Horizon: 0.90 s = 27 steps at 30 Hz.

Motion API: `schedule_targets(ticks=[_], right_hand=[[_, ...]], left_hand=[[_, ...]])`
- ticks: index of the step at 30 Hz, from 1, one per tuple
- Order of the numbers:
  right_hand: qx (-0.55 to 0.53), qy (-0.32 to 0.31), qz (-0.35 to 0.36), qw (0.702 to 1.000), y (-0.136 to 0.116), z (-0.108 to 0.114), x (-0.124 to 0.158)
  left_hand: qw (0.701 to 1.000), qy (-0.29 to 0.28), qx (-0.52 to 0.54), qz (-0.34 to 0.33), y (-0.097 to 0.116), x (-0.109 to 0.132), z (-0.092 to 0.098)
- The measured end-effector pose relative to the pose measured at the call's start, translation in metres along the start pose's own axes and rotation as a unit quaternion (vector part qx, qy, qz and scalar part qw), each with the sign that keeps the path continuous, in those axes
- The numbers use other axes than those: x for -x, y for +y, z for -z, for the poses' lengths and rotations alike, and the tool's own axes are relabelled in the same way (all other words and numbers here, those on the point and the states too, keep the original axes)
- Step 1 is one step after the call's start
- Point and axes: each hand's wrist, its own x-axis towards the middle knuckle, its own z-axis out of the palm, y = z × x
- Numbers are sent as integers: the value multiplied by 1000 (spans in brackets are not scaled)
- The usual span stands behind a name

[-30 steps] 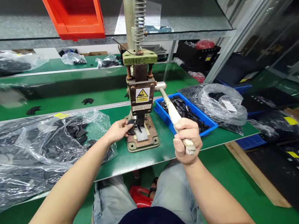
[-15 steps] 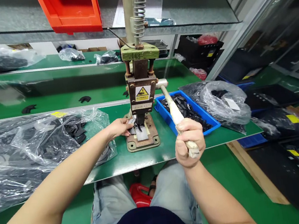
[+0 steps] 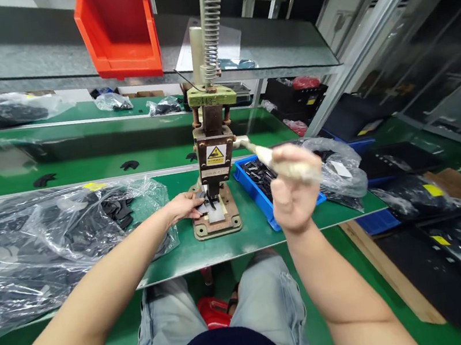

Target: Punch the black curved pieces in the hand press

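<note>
**Under the press head: one hand on the part, the other on the lever**

Under the head of the hand press (image 3: 212, 158), on its metal base plate (image 3: 216, 221), the left hand (image 3: 183, 206) is resting with its fingers (image 3: 197, 201) closed lightly on a small black part (image 3: 207, 204). The part is lying just in front of the fingertips, toward the right, directly below the punch, so this hand is the nearer one to it by far. The shape of the part is too small to read well, and I cannot tell which way its long axis is pointing.

The right hand (image 3: 293, 194) is standing well apart from the part, to the right and nearer to the body. Its fingers are wrapped tight around the pale lever handle (image 3: 284, 165). The handle is running from the side of the press outward to the right and toward the person, almost level.

Beside the press, on the right, a blue tray (image 3: 268, 213) with black pieces is sitting on the green counter (image 3: 207, 249). On the left, a big clear plastic bag (image 3: 48, 236) of black parts is lying near the left forearm.
</note>
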Motion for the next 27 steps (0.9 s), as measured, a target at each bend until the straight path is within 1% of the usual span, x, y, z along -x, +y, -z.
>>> schedule_targets(ticks=[2, 3, 4, 5, 6, 7, 8, 9, 10, 12, 13, 15, 18, 20, 23, 27], right_hand=[[-5, -17, 0, 1000, 4, 0, -28], [5, -13, -6, 1000, 8, 2, -34], [21, 4, -17, 1000, 13, 3, -34], [38, 27, -38, 998, 19, 5, -27], [51, 43, -72, 995, 24, 5, -13], [52, 45, -112, 991, 29, 5, 6], [39, 11, -170, 985, 33, 4, 28], [13, -62, -238, 969, 35, 1, 52], [-7, -120, -269, 956, 35, -3, 76], [-39, -192, -300, 933, 30, -15, 115], [-55, -215, -307, 925, 25, -22, 129], [-80, -234, -316, 916, 14, -36, 147], [-93, -217, -321, 917, 2, -49, 154], [-91, -199, -321, 922, -1, -52, 156], [-88, -186, -315, 926, -5, -50, 160], [-77, -192, -296, 933, -9, -45, 165]], left_hand=[[999, 10, 14, -37, -6, 13, 1], [998, 11, 22, -56, -9, 21, 3], [997, 9, 30, -77, -12, 30, 5], [995, 4, 37, -97, -14, 41, 8], [993, -5, 40, -115, -17, 52, 11], [990, -14, 42, -131, -19, 64, 14], [988, -21, 44, -147, -20, 75, 16], [986, -27, 44, -161, -22, 87, 16], [983, -33, 42, -174, -22, 98, 15], [980, -45, 34, -193, -24, 116, 10], [978, -52, 28, -198, -24, 123, 6], [978, -59, 15, -201, -26, 133, -2], [978, -58, 1, -202, -30, 141, -12], [977, -58, -6, -204, -31, 143, -15], [978, -67, 3, -197, -31, 145, -17], [984, -115, 63, -121, -33, 142, -22]])
